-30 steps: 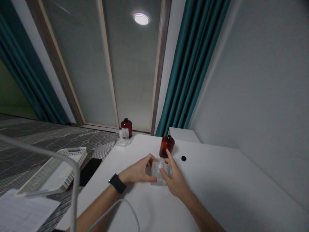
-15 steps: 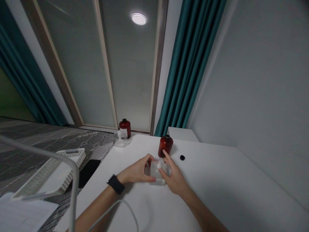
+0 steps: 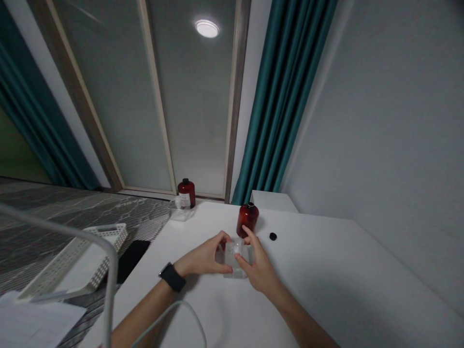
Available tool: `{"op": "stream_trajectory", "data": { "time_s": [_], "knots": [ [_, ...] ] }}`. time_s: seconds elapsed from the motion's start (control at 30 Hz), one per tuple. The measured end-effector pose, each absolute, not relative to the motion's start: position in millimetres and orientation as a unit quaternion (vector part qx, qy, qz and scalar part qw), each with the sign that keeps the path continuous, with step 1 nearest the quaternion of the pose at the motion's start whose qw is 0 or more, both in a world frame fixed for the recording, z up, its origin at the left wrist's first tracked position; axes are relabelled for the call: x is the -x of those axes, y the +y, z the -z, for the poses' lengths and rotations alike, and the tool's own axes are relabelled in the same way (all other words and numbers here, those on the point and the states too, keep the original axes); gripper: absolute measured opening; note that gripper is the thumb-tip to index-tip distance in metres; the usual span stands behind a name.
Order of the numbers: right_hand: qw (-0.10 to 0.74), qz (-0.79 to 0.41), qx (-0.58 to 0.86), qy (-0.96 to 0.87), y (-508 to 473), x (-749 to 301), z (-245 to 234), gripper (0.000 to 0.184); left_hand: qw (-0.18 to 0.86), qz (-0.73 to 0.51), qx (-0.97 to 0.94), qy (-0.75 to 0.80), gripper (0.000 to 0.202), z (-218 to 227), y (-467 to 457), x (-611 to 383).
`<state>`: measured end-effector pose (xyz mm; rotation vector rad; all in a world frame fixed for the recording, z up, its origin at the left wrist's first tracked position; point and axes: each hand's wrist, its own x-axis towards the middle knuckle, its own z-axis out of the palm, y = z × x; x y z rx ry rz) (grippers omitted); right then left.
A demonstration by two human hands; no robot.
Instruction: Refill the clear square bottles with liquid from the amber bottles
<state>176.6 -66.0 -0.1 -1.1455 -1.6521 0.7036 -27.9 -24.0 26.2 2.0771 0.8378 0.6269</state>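
Both my hands meet around a clear plastic box (image 3: pixel 235 260) on the white table (image 3: pixel 319 290). My left hand (image 3: pixel 205 254), with a black watch (image 3: pixel 171 277) on its wrist, holds the box's left side. My right hand (image 3: pixel 258 267) holds its right side, with the fingers spread over the front and top. Just beyond my right fingers stands an uncapped dark red bottle (image 3: pixel 247 220). A small black cap (image 3: pixel 273 236) lies to its right. The box's contents, if any, are hard to make out.
A second dark red bottle (image 3: pixel 186 193) stands behind a small clear container (image 3: pixel 180 211) at the far table edge. Left of the table are a white slotted basket (image 3: pixel 72 261), a black phone (image 3: pixel 131 261), papers (image 3: pixel 32 319) and a curved lamp arm (image 3: pixel 83 236).
The whole view has drifted slightly as my head moved. Both hands stay on the clear box, and the bottle and cap have not visibly moved on the table.
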Motion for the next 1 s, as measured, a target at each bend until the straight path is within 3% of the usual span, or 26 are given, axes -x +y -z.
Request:
{"op": "stream_trajectory", "data": {
  "time_s": [0.17, 0.33, 0.57, 0.8, 1.0],
  "knots": [
    [0.504, -0.268, 0.466, -0.676, -68, -176, -1, 0.074, 0.41, -0.242, -0.816, 0.328, 0.056, -31, -26, 28],
    [0.513, -0.327, 0.43, -0.668, -69, -178, -7, 0.079, 0.412, -0.242, -0.815, 0.327, 0.053, -34, -26, 28],
    [0.537, -0.317, 0.428, -0.654, -66, -181, -4, 0.074, 0.415, -0.24, -0.812, 0.334, 0.056, -29, -25, 28],
    [0.492, -0.387, 0.416, -0.66, -68, -182, -9, 0.084, 0.407, -0.238, -0.816, 0.336, 0.056, -29, -25, 28],
    [0.476, -0.399, 0.426, -0.658, -66, -190, -7, 0.08, 0.411, -0.235, -0.814, 0.337, 0.055, -30, -25, 28]
  ]
}}
